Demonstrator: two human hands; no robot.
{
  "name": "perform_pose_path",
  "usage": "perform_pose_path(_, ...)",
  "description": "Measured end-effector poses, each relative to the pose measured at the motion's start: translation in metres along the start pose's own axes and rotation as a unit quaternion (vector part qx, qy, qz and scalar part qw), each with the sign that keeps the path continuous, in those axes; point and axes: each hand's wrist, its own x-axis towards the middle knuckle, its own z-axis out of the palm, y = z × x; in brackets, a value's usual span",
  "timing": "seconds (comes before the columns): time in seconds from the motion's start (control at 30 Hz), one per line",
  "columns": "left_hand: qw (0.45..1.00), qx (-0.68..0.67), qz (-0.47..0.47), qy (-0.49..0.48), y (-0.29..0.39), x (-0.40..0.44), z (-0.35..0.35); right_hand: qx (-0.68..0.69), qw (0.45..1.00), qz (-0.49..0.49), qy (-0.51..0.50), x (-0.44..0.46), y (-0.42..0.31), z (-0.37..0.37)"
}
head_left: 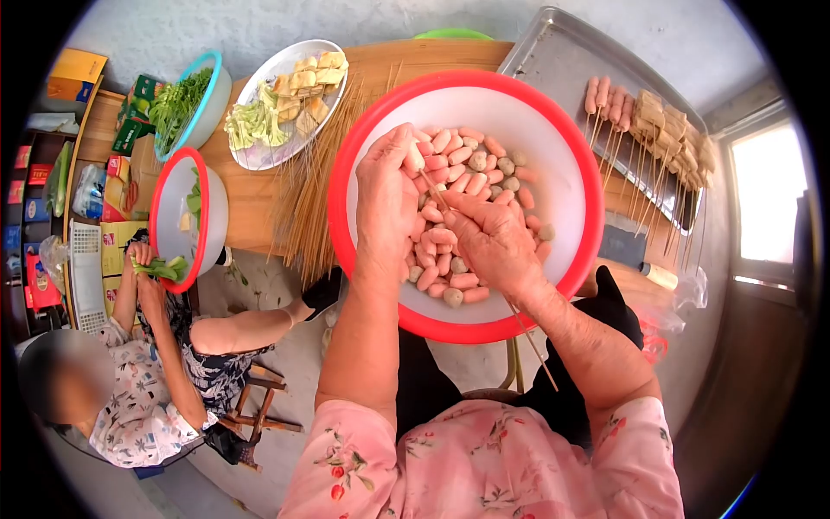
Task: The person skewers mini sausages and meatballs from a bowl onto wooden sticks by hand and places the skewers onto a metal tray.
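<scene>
A large white basin with a red rim point(595, 208) is in front of me, holding many small pink sausages point(475, 183) and greyish meatballs point(477, 161). Above its left side, my left hand point(383, 203) is closed around a small sausage point(414, 159). My right hand point(497, 238) pinches a thin bamboo skewer point(534, 343), whose upper end meets the sausage in my left hand. The skewer's other end passes under my right wrist and sticks out past the basin rim. How deep the tip sits in the sausage is hard to see.
Many bare bamboo skewers point(311, 216) lie left of the basin, below a plate point(251, 91) of cut food. At right, a metal tray point(553, 52) bears skewered sausages point(609, 102); a cleaver point(622, 246) lies nearby. A seated person's hands point(149, 275) hold greens beside a red-rimmed bowl point(156, 208).
</scene>
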Motion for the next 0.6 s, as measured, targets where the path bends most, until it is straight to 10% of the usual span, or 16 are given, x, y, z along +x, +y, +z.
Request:
perform_pose_path(0.27, 0.986, 0.102, 0.055, 0.12, 0.016, 0.003, -0.007, -0.047, 0.999, -0.016, 0.015, -0.002, 0.007, -0.004)
perform_pose_path(0.6, 0.938, 0.342, -0.045, -0.022, 0.003, 0.004, -0.01, 0.106, 0.975, 0.163, 0.106, 0.018, -0.014, -0.033)
